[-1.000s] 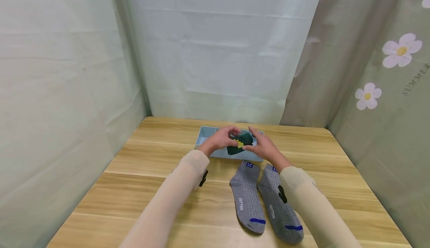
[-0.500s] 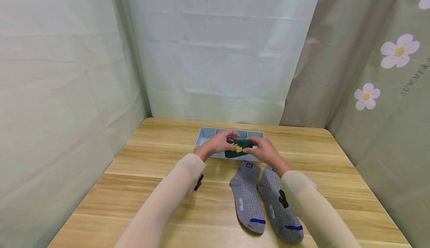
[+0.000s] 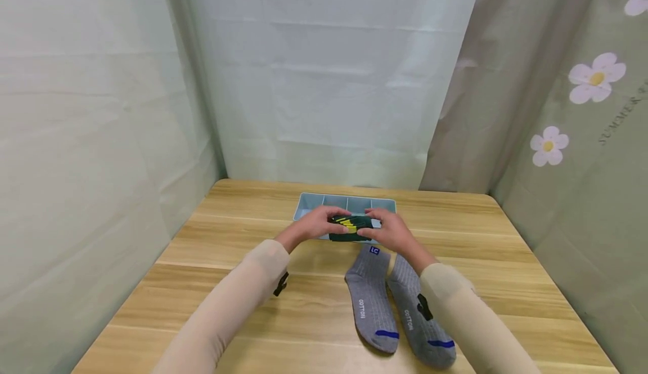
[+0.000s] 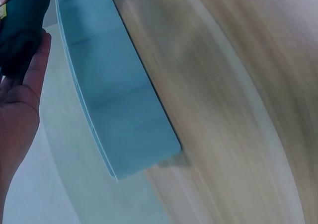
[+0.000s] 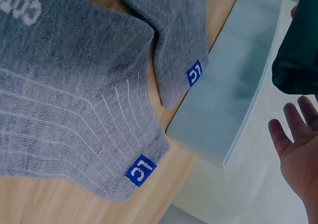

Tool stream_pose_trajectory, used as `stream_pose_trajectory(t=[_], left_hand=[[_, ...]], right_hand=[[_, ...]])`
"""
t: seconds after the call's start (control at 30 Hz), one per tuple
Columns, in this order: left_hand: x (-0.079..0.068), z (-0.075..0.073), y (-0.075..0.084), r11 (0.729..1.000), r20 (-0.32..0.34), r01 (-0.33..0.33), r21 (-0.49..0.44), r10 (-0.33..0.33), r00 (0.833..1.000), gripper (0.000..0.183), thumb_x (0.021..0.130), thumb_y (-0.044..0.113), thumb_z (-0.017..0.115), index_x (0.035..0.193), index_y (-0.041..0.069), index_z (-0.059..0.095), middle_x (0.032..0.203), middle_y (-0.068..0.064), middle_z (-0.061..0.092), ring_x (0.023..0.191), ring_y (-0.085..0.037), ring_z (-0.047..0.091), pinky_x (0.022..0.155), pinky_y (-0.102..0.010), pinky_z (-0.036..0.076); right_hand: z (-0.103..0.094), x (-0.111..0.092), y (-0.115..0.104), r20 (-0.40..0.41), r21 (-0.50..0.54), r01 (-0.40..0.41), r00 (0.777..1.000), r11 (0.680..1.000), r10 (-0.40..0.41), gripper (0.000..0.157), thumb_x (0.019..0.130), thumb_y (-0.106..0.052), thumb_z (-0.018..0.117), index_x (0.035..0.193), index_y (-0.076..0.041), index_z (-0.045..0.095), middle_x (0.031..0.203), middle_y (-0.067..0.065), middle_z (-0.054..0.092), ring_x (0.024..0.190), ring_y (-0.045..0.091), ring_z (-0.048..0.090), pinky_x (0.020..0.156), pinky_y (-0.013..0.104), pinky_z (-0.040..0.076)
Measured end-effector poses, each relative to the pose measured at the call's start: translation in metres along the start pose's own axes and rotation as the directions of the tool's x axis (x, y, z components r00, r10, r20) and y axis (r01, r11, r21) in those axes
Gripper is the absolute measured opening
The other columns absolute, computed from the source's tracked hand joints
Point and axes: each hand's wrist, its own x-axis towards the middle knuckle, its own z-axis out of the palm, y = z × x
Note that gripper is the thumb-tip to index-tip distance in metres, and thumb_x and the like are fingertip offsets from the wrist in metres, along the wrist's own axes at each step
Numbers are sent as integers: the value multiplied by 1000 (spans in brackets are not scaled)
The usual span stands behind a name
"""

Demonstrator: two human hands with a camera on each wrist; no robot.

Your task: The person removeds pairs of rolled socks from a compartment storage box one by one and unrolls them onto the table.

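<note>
A folded dark green sock bundle [image 3: 349,237] with yellow bands is held level over the near side of a pale blue box [image 3: 310,203]. My left hand [image 3: 319,223] grips its left end, thumb on the near face. My right hand [image 3: 394,232] pinches the right end between thumb and fingers. In the left wrist view the left hand [image 4: 20,114] supports the green bundle [image 4: 22,25] from below. The right wrist view shows several fingers of the right hand [image 5: 300,159] spread beneath the bundle [image 5: 298,50], apart from it.
Two grey socks, one left [image 3: 372,306] and one right [image 3: 422,329], lie flat on the wooden table [image 3: 202,284], cuffs close to the box. The box has several compartments. Pale cloth [image 3: 324,81] hangs behind the table.
Both hands have moved slightly left and nearer, carrying the green bundle. It has turned from slanted to level, and more of the box's compartments show behind the hands.
</note>
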Motion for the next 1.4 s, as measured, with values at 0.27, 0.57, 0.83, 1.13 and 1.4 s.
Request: stream_pose_trajectory(t=[0.27, 0.57, 0.83, 1.13, 1.4], left_hand=[[-18, -2, -5, 1000, -21, -21, 11, 22, 1000, 42, 94, 21, 71, 133, 9, 62, 119, -6, 66, 94, -16, 63, 84, -34, 52], [-42, 2, -17, 999, -52, -34, 29, 35, 998, 38, 91, 23, 74, 125, 8, 67, 108, -4, 69, 87, -14, 65, 78, -32, 54], [-60, 1, -29, 997, -19, -34, 71, 35, 999, 35, 92, 17, 71, 124, 5, 67, 104, -4, 69, 83, -13, 63, 74, -29, 54], [-84, 9, -38, 996, 3, 17, 85, -17, 1000, 36, 89, 19, 75, 121, 6, 68, 103, -1, 70, 85, -12, 61, 77, -28, 53], [-99, 14, -49, 994, -29, 5, 107, -2, 1000, 37, 86, 19, 78, 118, 4, 69, 105, -2, 71, 90, -11, 62, 81, -29, 52]], right_hand=[[12, -4, -10, 56, 82, -2, 998, 997, -3, 35, 89, -22, 76, 122, -13, 68, 108, 2, 70, 96, 20, 68, 77, 38, 55], [30, -10, -19, 105, -40, 41, 994, 998, -37, 32, 90, -26, 75, 120, -15, 69, 104, 1, 71, 86, 14, 67, 72, 33, 54], [44, -14, -27, 188, -45, 78, 980, 996, -69, 33, 92, -27, 73, 120, -11, 69, 101, 0, 71, 86, 12, 66, 74, 32, 55], [62, -23, -31, 249, -36, 119, 963, 992, -106, 31, 88, -27, 77, 114, -11, 71, 98, 1, 72, 84, 12, 68, 67, 27, 54], [78, -28, -32, 267, -68, 171, 952, 983, -147, 29, 88, -28, 77, 112, -14, 71, 102, -2, 72, 92, 13, 68, 78, 29, 54]])
